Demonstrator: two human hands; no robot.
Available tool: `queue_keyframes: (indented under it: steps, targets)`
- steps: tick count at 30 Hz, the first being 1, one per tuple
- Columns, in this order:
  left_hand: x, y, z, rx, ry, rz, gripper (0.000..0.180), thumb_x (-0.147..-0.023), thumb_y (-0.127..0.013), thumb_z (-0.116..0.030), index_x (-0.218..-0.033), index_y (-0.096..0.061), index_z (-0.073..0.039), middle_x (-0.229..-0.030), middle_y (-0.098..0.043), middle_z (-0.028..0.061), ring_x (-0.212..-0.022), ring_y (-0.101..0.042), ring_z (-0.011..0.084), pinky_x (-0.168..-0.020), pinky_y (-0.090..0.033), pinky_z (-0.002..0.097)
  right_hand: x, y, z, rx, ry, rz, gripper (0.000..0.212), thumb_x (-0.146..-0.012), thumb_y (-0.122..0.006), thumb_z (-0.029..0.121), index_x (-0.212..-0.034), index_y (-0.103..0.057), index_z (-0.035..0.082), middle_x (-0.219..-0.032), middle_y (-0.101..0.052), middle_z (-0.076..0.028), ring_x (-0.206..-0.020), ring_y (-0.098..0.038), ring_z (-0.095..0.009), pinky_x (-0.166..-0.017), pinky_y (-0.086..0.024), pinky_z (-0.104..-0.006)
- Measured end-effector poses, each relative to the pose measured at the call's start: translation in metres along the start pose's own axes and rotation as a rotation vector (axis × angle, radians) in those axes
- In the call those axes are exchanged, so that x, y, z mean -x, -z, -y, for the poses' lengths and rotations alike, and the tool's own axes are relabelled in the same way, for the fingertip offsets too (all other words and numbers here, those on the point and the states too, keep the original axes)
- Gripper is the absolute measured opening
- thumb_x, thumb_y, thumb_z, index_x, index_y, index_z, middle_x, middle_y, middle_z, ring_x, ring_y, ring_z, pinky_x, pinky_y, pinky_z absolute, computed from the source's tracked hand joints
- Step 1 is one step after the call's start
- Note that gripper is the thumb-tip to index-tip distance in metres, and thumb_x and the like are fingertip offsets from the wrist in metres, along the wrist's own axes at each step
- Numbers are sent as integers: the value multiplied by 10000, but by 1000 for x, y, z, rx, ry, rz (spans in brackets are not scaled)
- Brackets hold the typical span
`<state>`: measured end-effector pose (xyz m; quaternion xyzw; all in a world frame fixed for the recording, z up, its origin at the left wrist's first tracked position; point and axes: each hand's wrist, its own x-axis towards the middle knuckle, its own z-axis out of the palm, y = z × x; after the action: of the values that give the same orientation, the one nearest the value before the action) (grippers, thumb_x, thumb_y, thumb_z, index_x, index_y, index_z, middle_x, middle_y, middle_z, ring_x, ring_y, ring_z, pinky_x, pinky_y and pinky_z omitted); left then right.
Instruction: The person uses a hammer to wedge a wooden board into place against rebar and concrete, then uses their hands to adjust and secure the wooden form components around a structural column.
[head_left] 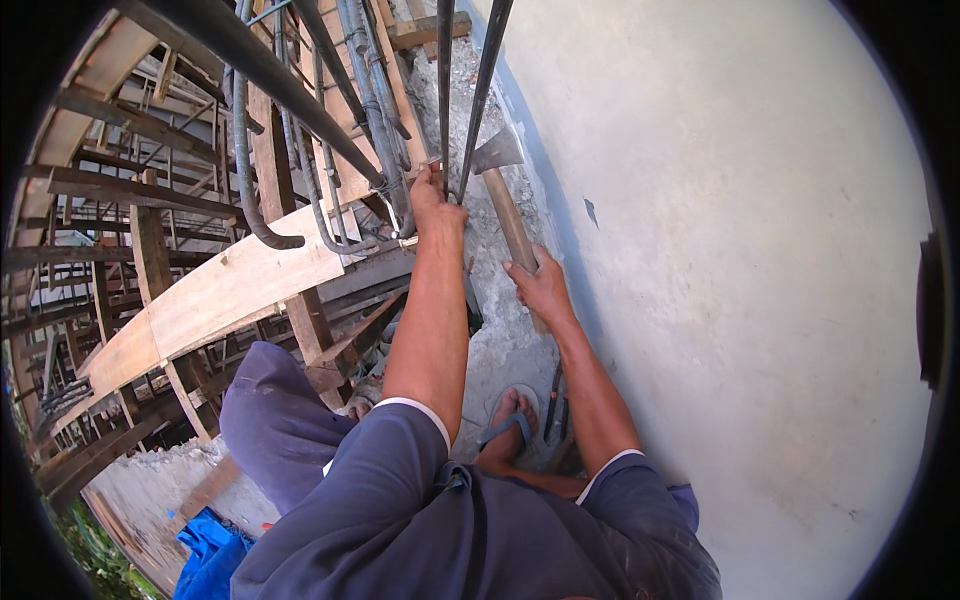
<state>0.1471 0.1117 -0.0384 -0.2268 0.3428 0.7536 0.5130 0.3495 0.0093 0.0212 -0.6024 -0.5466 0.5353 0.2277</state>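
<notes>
We see the right hand (542, 288) wrapped around the wooden handle of a hatchet-like tool (512, 222); its flared metal head sits beyond that hand, to the right of the left hand (438, 208), apart from it, near the right edge of the concrete ledge (487, 280), where the wall (720, 260) rises. Left hand is at the ledge's left edge, fingers bent, beside the lower ends of two dark rods (446, 90) and the rebar bundle (375, 90); we can't tell what it grips. Nearer us on the ledge: a sandaled foot (508, 425)
</notes>
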Motion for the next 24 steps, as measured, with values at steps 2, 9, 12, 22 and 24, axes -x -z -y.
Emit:
queue_keyframes:
  steps: [2,9,12,22,24]
  targets:
    - [-9,5,1,-13,50,56,267,-1043,-497,-293,-935,-635,-92,-880,-677,40,-835,-652,188,-801,-526,338,2,1,3,-2,-10,18,350,-903,-708,218,-1159,-612,1,-683,-564,-37,-496,-522,-117,-482,-445,-310]
    - [-45,19,8,-25,17,48,280,-1057,-474,-258,-985,-660,-61,-931,-709,66,-866,-667,198,-830,-532,346,3,-1,11,-29,-24,49,351,-905,-700,206,-1173,-610,-2,-684,-559,-29,-501,-515,-106,-480,-440,-299]
    - [-49,13,5,65,49,-3,278,-1053,-481,-253,-1010,-667,-50,-937,-716,68,-871,-676,192,-835,-544,336,2,0,15,-19,-22,50,352,-905,-699,207,-1174,-607,-2,-682,-553,-27,-506,-512,-105,-476,-435,-295]
    - [-27,0,-2,84,37,-253,210,-1023,-544,-224,-1076,-673,-67,-1035,-740,61,-934,-705,122,-878,-573,270,-9,10,14,234,170,-24,407,-900,-694,290,-1156,-594,-10,-826,-668,-258,-757,-676,-395,-716,-512,-457]
    - [-34,2,-7,109,54,-265,210,-1022,-543,-224,-1074,-669,-64,-1038,-740,69,-929,-709,121,-866,-579,263,-13,11,27,260,229,-41,418,-900,-690,307,-1155,-591,-9,-855,-666,-292,-826,-676,-456,-754,-507,-478]
